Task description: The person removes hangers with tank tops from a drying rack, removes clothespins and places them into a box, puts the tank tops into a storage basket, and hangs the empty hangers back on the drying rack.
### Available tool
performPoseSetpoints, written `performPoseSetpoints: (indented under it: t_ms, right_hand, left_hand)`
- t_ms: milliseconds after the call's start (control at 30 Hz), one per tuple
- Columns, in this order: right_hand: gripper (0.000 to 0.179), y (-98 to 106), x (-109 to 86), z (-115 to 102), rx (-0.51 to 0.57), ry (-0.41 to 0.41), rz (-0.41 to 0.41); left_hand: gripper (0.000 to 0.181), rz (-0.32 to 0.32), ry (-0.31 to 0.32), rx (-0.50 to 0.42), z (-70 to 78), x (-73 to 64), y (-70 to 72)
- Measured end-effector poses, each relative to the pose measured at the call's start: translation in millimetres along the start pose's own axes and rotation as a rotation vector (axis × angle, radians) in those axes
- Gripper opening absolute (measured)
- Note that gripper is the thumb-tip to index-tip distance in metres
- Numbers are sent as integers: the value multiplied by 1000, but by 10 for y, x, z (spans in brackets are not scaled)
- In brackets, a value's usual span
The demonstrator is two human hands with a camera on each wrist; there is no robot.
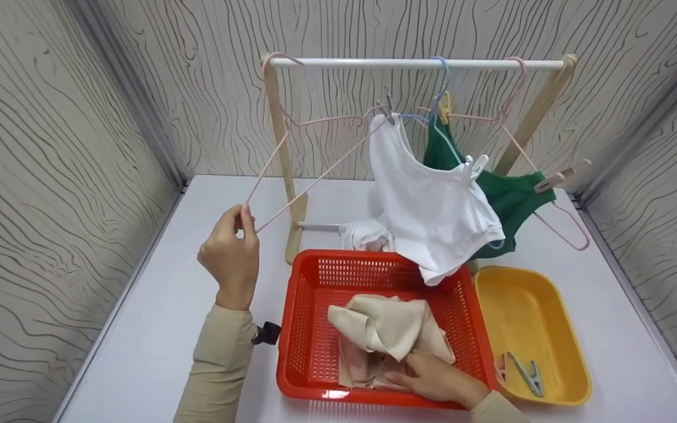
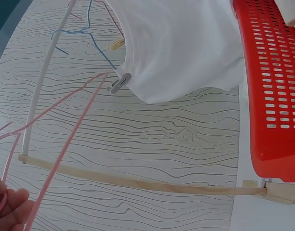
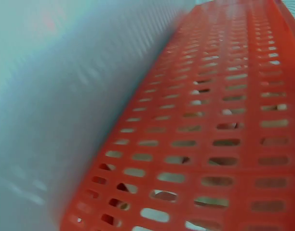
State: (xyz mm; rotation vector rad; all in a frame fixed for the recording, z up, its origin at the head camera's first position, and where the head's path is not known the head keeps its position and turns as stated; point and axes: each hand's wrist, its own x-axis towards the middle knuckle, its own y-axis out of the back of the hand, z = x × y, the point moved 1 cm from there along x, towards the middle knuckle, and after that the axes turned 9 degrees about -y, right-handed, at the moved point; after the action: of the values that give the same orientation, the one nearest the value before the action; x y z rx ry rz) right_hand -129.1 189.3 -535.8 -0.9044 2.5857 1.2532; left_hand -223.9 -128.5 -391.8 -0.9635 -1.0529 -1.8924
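My left hand (image 1: 234,249) pinches the lower corner of a pink hanger (image 1: 338,158) and pulls it out to the left, tilted; its hook is over the rack's bar. A clothespin (image 2: 121,83) is at the hanger's other end, by a white tank top (image 1: 426,194). The top hangs from a blue hanger (image 1: 441,76), with a white clothespin (image 1: 475,167) at one shoulder. In the red basket (image 1: 287,329), my right hand (image 1: 438,376) is at the front edge of a crumpled beige cloth (image 1: 388,320). Its thumb shows, but the cloth covers some fingers; I cannot tell whether they grip it.
A white bar (image 1: 356,62) on wooden legs (image 1: 287,147) carries the hangers. Behind the top hangs a green garment (image 1: 515,202), pinned to another pink hanger (image 1: 576,235). A yellow tray (image 1: 526,299) with clothespins (image 1: 529,376) stands right of the basket. White cloth (image 1: 368,234) lies behind the basket.
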Motion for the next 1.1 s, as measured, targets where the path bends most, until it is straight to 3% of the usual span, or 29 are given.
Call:
performPoseSetpoints:
  t_ms: [233, 400, 500, 600, 733, 800, 900, 1100]
  right_hand:
    - [36, -5, -34, 3, -32, 29, 29]
    - [46, 40, -106, -19, -72, -21, 75]
    - [45, 77, -147, -46, -44, -116, 140]
    - [38, 125, -167, -85, 12, -273, 254]
    - [53, 171, -167, -167, 62, -418, 412]
    - [68, 171, -155, -207, 87, -402, 442]
    - [82, 137, -130, -254, 92, -287, 439]
    - [63, -16, -84, -328, -50, 2, 439]
  left_hand:
    - [22, -20, 25, 51, 52, 128, -51]
    - [23, -69, 33, 91, 60, 174, -85]
    - [24, -86, 44, 101, 52, 186, -110]
    - [24, -98, 53, 107, 46, 196, -137]
    - [24, -124, 67, 110, 39, 192, -162]
    - [24, -139, 74, 108, 38, 183, -170]
    - [24, -160, 80, 105, 38, 169, -179]
    - [21, -198, 69, 87, 36, 146, -202]
